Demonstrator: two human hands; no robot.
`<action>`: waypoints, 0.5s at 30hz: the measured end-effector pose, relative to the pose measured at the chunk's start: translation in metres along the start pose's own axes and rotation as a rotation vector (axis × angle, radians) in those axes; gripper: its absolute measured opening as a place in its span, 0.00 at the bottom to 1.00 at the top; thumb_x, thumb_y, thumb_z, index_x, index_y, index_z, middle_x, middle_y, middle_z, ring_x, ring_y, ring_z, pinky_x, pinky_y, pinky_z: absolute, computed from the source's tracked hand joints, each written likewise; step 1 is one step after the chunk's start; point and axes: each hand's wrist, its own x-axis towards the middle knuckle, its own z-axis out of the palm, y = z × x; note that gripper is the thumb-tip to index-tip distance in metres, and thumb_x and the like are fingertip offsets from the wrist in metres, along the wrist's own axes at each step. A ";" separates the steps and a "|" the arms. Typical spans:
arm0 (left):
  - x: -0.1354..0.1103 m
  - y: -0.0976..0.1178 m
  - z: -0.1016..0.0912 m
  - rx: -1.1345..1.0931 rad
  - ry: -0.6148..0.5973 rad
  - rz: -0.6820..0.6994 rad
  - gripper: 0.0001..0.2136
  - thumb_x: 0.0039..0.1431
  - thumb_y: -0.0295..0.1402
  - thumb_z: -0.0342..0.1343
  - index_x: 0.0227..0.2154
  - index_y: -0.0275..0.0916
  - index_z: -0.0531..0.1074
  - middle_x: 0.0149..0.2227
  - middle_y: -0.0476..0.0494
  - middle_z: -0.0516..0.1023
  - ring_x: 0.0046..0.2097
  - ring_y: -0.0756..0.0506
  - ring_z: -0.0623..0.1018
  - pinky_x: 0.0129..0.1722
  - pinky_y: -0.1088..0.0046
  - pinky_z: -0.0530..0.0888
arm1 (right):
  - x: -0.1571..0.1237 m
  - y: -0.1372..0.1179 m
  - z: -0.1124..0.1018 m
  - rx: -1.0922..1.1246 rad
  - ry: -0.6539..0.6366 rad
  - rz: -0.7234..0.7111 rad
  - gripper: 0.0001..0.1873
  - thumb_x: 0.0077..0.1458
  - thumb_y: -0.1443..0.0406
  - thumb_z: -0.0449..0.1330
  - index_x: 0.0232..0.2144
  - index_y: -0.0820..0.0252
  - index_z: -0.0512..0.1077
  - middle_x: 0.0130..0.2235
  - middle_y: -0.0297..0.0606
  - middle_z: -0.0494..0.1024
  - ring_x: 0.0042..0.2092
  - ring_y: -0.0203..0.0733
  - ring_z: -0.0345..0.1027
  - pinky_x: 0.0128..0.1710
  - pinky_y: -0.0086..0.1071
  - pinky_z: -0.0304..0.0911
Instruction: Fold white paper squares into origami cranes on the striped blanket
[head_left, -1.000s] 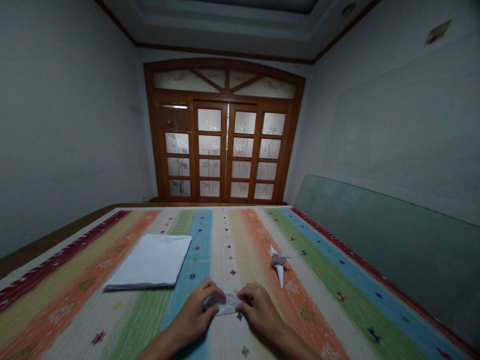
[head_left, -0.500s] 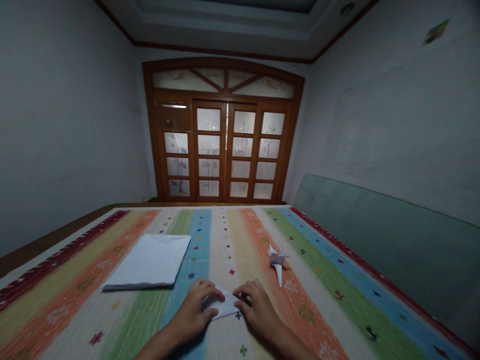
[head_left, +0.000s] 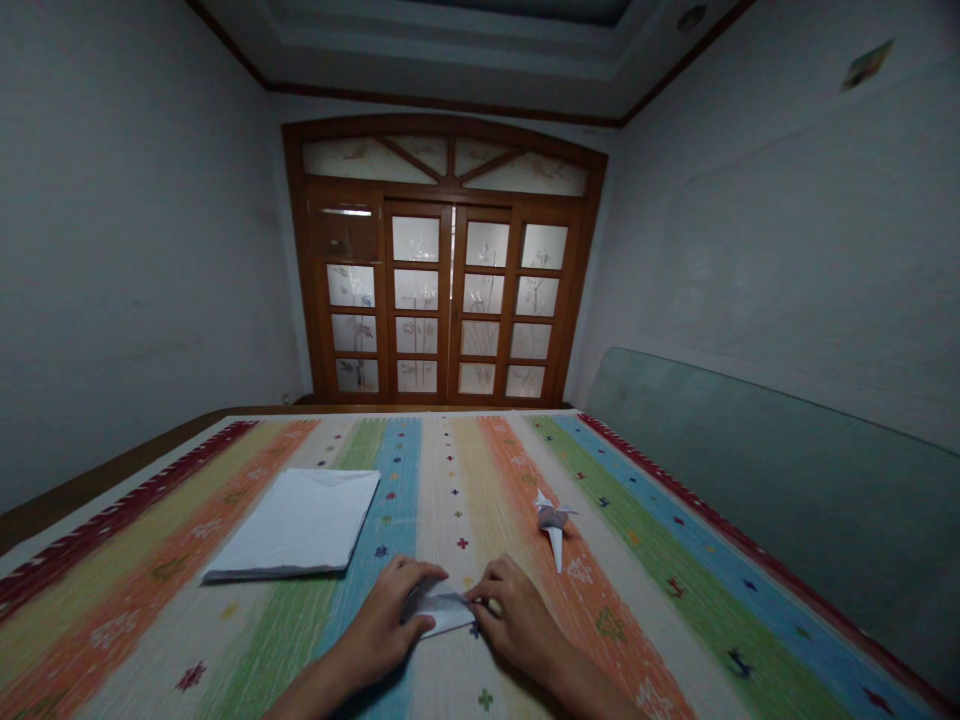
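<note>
Between my hands a small piece of folded white paper [head_left: 444, 608] rests on the striped cloth, its left end partly hidden behind my fingers. My left hand [head_left: 390, 615] holds that end, with the thumb at the near edge and the fingers curled round the far side. At the paper's right tip, my right hand [head_left: 514, 615] is closed in a pinch with thumb and forefinger. Beyond it to the right lies a small folded paper figure [head_left: 553, 520], with thin points and a darker middle.
A stack of white paper sheets [head_left: 300, 522] lies on the left of the striped tablecloth [head_left: 285, 660]. Along the right side of the table stands a pale green panel [head_left: 750, 460]. Wooden doors with glass panes [head_left: 450, 300] close off the far end.
My left forefinger has moved back from the paper's upper surface toward its far edge. More of the paper's middle shows, with a shaded fold. My right fingers have shifted slightly at the tip.
</note>
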 end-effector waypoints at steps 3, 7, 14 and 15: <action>-0.001 0.003 -0.001 0.016 0.012 0.048 0.17 0.55 0.25 0.59 0.48 0.43 0.75 0.47 0.42 0.78 0.51 0.39 0.74 0.54 0.61 0.69 | -0.002 -0.005 -0.005 -0.039 -0.039 -0.043 0.12 0.58 0.72 0.62 0.40 0.54 0.83 0.38 0.41 0.78 0.44 0.46 0.70 0.44 0.34 0.63; -0.003 0.008 0.000 0.055 0.056 0.047 0.11 0.60 0.27 0.58 0.45 0.43 0.76 0.44 0.43 0.80 0.48 0.39 0.76 0.51 0.62 0.70 | -0.003 -0.006 -0.006 -0.054 -0.049 -0.042 0.12 0.59 0.72 0.61 0.41 0.55 0.82 0.39 0.41 0.77 0.43 0.45 0.70 0.44 0.33 0.64; 0.001 0.011 0.004 0.100 0.113 0.046 0.09 0.61 0.25 0.56 0.41 0.43 0.77 0.41 0.44 0.81 0.45 0.40 0.77 0.48 0.64 0.72 | -0.004 -0.002 -0.001 -0.091 -0.068 -0.061 0.12 0.60 0.72 0.59 0.42 0.56 0.80 0.40 0.40 0.76 0.44 0.44 0.70 0.45 0.33 0.64; 0.001 0.010 0.004 0.109 0.121 0.044 0.09 0.61 0.24 0.56 0.39 0.43 0.76 0.40 0.45 0.81 0.45 0.40 0.77 0.48 0.64 0.72 | -0.004 -0.003 -0.002 -0.097 -0.076 -0.065 0.12 0.60 0.72 0.59 0.42 0.56 0.80 0.40 0.40 0.76 0.45 0.44 0.70 0.45 0.33 0.64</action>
